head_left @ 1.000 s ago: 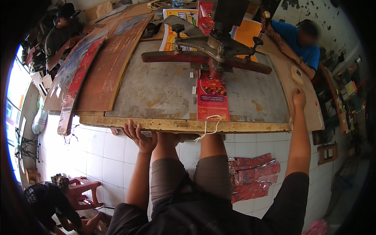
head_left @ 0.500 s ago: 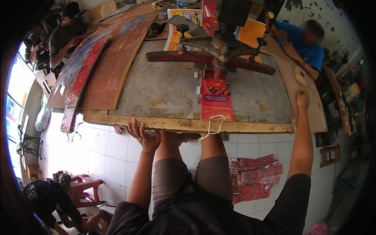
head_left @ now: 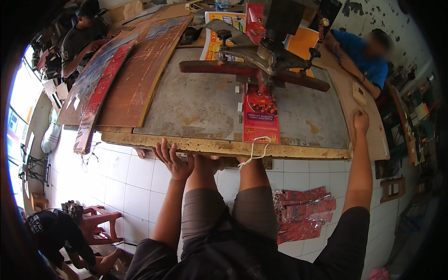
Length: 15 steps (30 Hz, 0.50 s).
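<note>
My left hand [head_left: 174,161] rests against the front edge of a thick wooden board [head_left: 210,148], its fingers spread and holding nothing. On the brown side panel, my right hand [head_left: 360,122] is closed near a small pale block [head_left: 359,94]; whatever it may hold is hidden. Between my hands, a red printed plastic strip [head_left: 260,114] lies on the grey metal plate [head_left: 196,107], with a white string [head_left: 253,151] hanging from its near end over the board's edge. A red-edged metal press head [head_left: 266,60] stands over the strip's far part.
A brown board [head_left: 133,88] and a long red strip [head_left: 105,88] lie at the left. Printed sheets [head_left: 301,44] stand behind the press. Co-workers sit at far left and far right [head_left: 368,56]; another bends near a red stool [head_left: 102,226]. Red packets [head_left: 305,212] lie on the tiled floor.
The view has shifted slightly, so the bench appears a little to the right at the far side. Both hands keep their places, and the strip still lies under the press.
</note>
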Each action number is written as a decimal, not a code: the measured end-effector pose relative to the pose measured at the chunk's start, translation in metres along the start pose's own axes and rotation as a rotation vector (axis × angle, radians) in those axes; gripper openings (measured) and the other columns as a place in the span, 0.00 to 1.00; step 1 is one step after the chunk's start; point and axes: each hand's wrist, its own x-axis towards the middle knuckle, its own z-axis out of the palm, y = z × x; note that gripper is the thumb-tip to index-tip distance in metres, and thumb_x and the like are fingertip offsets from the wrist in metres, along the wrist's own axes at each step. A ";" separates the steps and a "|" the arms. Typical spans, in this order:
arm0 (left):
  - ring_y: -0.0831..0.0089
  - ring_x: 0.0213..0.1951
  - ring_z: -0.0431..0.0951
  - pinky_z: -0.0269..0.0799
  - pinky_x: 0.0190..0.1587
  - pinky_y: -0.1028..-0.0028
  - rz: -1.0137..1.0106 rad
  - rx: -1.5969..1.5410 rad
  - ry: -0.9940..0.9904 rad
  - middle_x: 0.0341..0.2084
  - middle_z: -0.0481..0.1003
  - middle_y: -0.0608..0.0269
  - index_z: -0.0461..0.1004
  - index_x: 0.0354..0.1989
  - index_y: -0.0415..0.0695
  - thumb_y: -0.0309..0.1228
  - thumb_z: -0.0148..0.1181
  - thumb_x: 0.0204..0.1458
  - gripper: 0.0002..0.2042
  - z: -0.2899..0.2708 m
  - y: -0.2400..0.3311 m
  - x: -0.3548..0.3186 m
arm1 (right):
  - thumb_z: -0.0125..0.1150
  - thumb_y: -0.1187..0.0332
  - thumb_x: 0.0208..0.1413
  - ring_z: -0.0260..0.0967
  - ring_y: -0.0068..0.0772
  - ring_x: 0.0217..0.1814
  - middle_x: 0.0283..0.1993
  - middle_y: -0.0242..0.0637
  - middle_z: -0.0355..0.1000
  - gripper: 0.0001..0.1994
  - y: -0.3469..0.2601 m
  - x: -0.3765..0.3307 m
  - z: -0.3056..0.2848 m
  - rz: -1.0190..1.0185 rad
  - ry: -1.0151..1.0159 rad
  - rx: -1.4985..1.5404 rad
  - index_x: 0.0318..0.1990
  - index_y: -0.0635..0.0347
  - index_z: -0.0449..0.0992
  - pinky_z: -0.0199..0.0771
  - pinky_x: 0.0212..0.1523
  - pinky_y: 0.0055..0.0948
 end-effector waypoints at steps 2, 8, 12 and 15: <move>0.31 0.79 0.52 0.42 0.78 0.27 0.008 0.020 0.005 0.76 0.60 0.39 0.63 0.70 0.46 0.38 0.68 0.54 0.35 -0.002 -0.002 -0.003 | 0.54 0.57 0.76 0.76 0.53 0.69 0.64 0.50 0.79 0.20 -0.003 -0.004 0.001 -0.033 0.073 -0.005 0.65 0.58 0.81 0.74 0.71 0.49; 0.32 0.79 0.53 0.41 0.79 0.27 -0.001 -0.016 0.019 0.76 0.61 0.40 0.65 0.69 0.47 0.38 0.69 0.54 0.33 -0.001 -0.001 0.000 | 0.56 0.62 0.75 0.77 0.52 0.63 0.60 0.48 0.79 0.18 -0.011 -0.008 -0.005 -0.036 -0.022 -0.076 0.63 0.59 0.82 0.76 0.69 0.48; 0.26 0.78 0.51 0.45 0.77 0.26 0.012 0.003 -0.046 0.76 0.58 0.36 0.60 0.69 0.43 0.35 0.67 0.55 0.34 -0.003 0.002 -0.001 | 0.55 0.65 0.76 0.76 0.52 0.67 0.62 0.49 0.79 0.17 0.010 0.001 0.006 -0.079 -0.005 -0.059 0.63 0.61 0.82 0.75 0.68 0.48; 0.26 0.78 0.52 0.44 0.77 0.26 0.021 0.007 -0.034 0.76 0.58 0.36 0.61 0.69 0.43 0.35 0.67 0.54 0.34 -0.002 0.000 -0.003 | 0.55 0.65 0.76 0.74 0.53 0.69 0.64 0.51 0.78 0.17 0.019 -0.006 0.004 -0.130 -0.014 0.022 0.65 0.61 0.80 0.74 0.69 0.48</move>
